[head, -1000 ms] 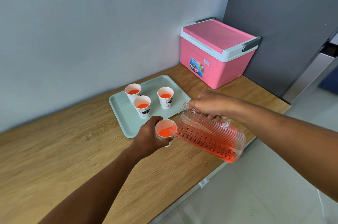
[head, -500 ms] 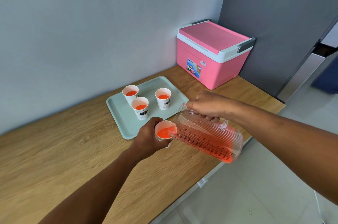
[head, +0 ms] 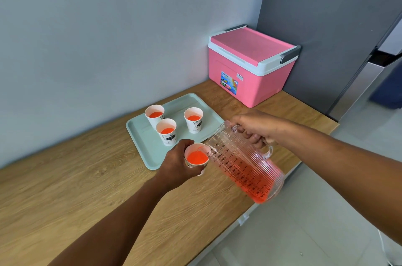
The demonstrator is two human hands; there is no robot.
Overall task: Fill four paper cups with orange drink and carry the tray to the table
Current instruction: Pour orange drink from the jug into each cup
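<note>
On the wooden counter (head: 65, 189), the left hand (head: 177, 162) wraps cup 4 (head: 196, 158), fuller than 1 second ago; the right hand (head: 254, 127) grips the tilted pitcher (head: 243, 163), spout at its rim. Nearly done.

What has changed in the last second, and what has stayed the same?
The drink in the held cup has risen as the right hand keeps pouring from the jug. The left hand still holds that cup; three filled cups stay on the tray.
</note>
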